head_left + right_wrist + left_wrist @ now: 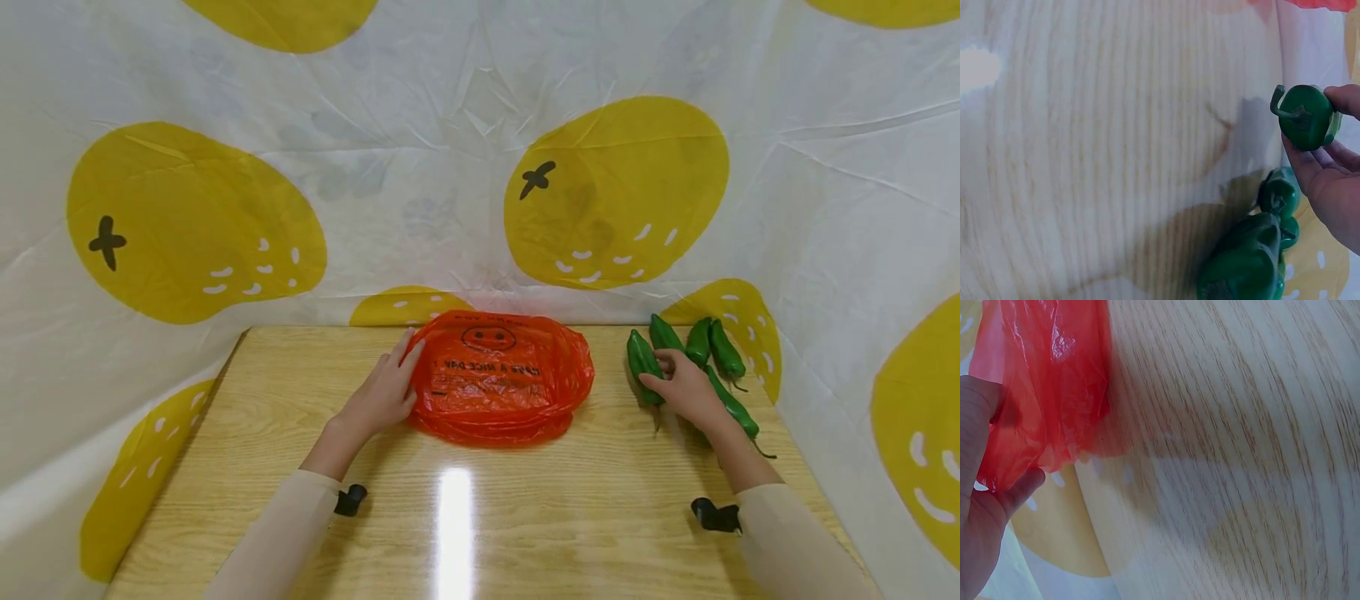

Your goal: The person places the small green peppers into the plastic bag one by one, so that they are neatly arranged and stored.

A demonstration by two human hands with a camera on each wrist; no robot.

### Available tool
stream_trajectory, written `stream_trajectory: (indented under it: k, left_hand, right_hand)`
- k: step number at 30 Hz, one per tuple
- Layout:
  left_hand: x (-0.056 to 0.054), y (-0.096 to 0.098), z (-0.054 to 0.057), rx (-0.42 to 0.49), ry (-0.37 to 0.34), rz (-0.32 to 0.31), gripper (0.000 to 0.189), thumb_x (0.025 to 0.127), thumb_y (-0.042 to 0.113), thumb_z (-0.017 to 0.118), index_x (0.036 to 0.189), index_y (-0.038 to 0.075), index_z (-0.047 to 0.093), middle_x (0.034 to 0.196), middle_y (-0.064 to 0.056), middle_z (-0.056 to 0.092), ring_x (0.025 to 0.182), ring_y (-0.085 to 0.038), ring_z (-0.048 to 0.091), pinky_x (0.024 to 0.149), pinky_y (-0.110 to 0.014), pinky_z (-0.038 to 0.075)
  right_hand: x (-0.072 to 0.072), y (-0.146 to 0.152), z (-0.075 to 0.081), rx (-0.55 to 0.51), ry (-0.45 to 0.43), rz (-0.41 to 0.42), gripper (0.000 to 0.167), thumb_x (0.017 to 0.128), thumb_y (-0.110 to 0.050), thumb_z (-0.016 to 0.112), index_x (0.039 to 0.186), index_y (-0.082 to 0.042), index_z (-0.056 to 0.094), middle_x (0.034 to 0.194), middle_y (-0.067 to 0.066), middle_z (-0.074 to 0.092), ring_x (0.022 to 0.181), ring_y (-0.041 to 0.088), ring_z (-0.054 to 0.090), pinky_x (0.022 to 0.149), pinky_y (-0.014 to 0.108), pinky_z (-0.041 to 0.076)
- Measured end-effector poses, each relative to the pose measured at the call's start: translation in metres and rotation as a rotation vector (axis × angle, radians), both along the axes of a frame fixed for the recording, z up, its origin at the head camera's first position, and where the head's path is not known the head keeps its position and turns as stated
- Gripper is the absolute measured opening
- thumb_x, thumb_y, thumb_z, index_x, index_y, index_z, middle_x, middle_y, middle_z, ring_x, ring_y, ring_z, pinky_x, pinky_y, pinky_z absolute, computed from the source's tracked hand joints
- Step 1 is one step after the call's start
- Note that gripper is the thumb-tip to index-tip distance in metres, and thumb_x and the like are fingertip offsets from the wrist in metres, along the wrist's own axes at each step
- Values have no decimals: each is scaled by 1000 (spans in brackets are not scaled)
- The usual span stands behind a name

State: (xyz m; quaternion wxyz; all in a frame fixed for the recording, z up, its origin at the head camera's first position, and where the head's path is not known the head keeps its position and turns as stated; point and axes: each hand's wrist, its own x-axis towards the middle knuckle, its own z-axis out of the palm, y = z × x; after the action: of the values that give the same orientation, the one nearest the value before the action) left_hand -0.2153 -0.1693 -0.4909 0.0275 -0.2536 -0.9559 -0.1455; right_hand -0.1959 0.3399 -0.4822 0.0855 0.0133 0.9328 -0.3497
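A red plastic bag [487,367] with a smiley face and printed lettering lies flat in the middle of the table. My left hand [384,390] grips its left edge, the film running between thumb and fingers in the left wrist view. Between the thumb and fingers of my right hand [686,390] is a long green pepper [642,365], pinched along its side. Its curled stem faces the camera in the right wrist view. Several more green peppers [726,348] lie beside and beyond that hand, one partly under the wrist.
The wooden table [300,358] ends at a white cloth [420,200] with yellow fruit prints, which hangs behind and on both sides. A bright light reflection [454,533] falls on the near tabletop. Black straps stick out at both wrists.
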Motion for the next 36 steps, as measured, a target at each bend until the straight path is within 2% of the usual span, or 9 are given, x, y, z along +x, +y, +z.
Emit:
stream_trajectory:
  k: [8,16,30,36]
  left_hand:
    - [-1,0,-2,8,-12,-5,82,92,9,66,163,1,26,173,-20,10,134,-48,49,113,-56,45]
    - [-1,-1,-3,9,-23,7,82,92,9,65,163,2,25,173,-20,10,131,-48,51,111,-55,46]
    - [-1,0,-2,21,-17,4,82,92,9,65,163,2,25,173,-20,10,128,-49,53,110,-55,47]
    - [0,0,0,23,-7,1,82,91,9,66,162,1,26,172,-22,13,123,-50,55,106,-56,49]
  right_hand:
    - [-3,4,13,-18,5,25,83,104,-43,58,160,7,23,152,41,37,138,57,41,105,67,44]
    - [-1,-3,32,17,12,16,86,102,-50,58,161,4,26,152,39,40,135,55,45,102,67,46]
    - [-4,-14,62,-10,9,39,88,102,-54,56,160,4,26,156,35,37,137,54,43,99,64,50]
    - [-8,-21,73,-44,-5,62,89,102,-52,56,160,6,21,159,36,31,143,54,36,107,67,43]
